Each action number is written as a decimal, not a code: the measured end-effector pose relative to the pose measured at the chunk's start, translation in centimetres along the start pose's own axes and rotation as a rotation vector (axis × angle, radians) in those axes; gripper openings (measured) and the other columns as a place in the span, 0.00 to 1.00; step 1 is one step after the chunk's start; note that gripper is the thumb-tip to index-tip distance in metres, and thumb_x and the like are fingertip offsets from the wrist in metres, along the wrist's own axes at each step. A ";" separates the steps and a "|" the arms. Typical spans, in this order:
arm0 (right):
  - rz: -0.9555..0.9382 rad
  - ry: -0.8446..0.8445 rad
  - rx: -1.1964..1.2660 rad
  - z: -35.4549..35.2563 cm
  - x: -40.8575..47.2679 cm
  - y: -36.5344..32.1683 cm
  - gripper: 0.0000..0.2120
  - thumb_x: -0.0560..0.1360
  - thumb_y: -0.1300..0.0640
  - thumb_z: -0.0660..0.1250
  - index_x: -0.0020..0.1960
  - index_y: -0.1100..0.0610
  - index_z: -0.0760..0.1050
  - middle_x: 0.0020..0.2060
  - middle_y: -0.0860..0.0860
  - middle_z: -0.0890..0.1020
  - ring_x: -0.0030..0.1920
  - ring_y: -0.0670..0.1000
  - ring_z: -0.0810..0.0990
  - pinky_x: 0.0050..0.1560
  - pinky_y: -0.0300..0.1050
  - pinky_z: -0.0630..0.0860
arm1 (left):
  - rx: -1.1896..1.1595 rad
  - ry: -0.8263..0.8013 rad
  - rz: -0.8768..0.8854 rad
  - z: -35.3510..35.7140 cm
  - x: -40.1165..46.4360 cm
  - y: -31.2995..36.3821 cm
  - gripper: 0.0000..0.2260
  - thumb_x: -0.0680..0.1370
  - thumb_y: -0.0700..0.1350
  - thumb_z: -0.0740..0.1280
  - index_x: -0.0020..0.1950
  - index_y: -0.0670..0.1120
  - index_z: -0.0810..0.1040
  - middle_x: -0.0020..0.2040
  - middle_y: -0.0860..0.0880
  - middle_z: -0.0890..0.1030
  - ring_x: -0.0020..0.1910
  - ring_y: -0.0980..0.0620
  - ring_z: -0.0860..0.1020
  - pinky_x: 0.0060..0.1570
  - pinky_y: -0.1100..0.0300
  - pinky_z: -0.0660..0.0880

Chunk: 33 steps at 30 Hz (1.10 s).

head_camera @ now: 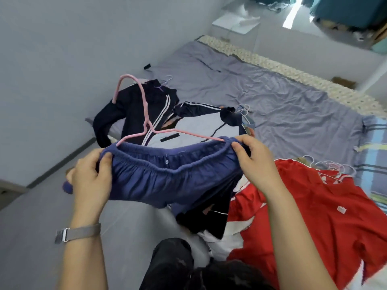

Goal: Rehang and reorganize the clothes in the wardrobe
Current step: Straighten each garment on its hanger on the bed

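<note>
Fitting blue shorts [167, 181] onto the pink hanger [144, 114].
Waistband was gripped by both hands [90, 174] [257, 162]; even tension was judged needed.

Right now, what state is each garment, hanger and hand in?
Blue shorts: held up, waistband stretched over hanger.
Pink hanger: partly inside the shorts.
Left hand: gripping waistband.
Right hand: gripping waistband.
Dark jacket: lying on bed.
Red shirt: lying on bed.
</note>
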State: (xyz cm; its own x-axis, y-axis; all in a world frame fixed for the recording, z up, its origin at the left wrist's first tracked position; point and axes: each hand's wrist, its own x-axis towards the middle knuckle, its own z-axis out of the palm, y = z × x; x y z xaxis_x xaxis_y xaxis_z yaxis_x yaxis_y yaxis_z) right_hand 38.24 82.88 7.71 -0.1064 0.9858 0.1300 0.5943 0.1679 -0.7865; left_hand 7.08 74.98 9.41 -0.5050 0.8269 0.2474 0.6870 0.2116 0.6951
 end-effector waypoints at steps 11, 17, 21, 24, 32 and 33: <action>-0.213 -0.142 0.061 17.9 2.1 -14.6 0.08 0.79 0.59 0.61 0.50 0.55 0.79 0.45 0.45 0.81 0.48 0.44 0.75 0.50 0.34 0.69 | 0.041 0.207 -0.234 -14.6 3.8 -14.4 0.16 0.76 0.53 0.55 0.51 0.46 0.79 0.44 0.42 0.81 0.50 0.38 0.77 0.57 0.41 0.70; -0.195 -0.102 0.157 27.5 4.5 -21.1 0.06 0.78 0.60 0.63 0.50 0.54 0.79 0.43 0.42 0.79 0.47 0.42 0.75 0.48 0.26 0.67 | 0.054 0.217 -0.235 -21.1 10.3 -20.2 0.11 0.78 0.50 0.57 0.46 0.51 0.78 0.38 0.50 0.78 0.46 0.42 0.77 0.59 0.40 0.69; -0.191 -0.083 0.148 31.3 7.2 -23.5 0.06 0.78 0.60 0.63 0.48 0.54 0.78 0.42 0.42 0.79 0.45 0.42 0.75 0.48 0.30 0.69 | 0.030 0.187 -0.226 -22.1 15.0 -23.8 0.08 0.78 0.50 0.57 0.44 0.54 0.75 0.37 0.51 0.77 0.44 0.42 0.76 0.57 0.40 0.70; -0.180 -0.049 0.119 33.7 10.3 -24.4 0.05 0.78 0.60 0.63 0.49 0.55 0.79 0.43 0.44 0.80 0.47 0.43 0.75 0.50 0.30 0.69 | -0.009 0.152 -0.221 -21.3 19.3 -26.6 0.11 0.77 0.53 0.57 0.46 0.53 0.77 0.39 0.50 0.79 0.46 0.41 0.77 0.58 0.39 0.70; -0.070 -0.060 0.023 40.5 24.0 -24.8 0.05 0.78 0.57 0.63 0.44 0.52 0.75 0.39 0.40 0.77 0.44 0.43 0.73 0.44 0.29 0.66 | -0.023 0.033 -0.184 -16.2 35.7 -30.7 0.12 0.79 0.51 0.59 0.51 0.48 0.79 0.38 0.53 0.78 0.44 0.45 0.76 0.55 0.43 0.72; -0.055 -0.060 -0.001 40.8 25.7 -24.8 0.06 0.78 0.57 0.63 0.43 0.53 0.75 0.39 0.41 0.76 0.43 0.43 0.72 0.43 0.28 0.65 | -0.018 0.011 -0.177 -15.4 37.6 -31.0 0.11 0.80 0.50 0.59 0.51 0.47 0.79 0.37 0.53 0.77 0.44 0.45 0.76 0.54 0.45 0.71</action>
State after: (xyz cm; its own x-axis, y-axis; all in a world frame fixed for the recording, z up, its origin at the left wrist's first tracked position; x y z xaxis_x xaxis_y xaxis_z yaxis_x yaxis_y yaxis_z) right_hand -11.78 103.81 5.89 -0.1864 0.9729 0.1368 0.5868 0.2219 -0.7787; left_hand -41.28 91.49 7.58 -0.6230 0.7717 0.1279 0.5778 0.3438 0.7403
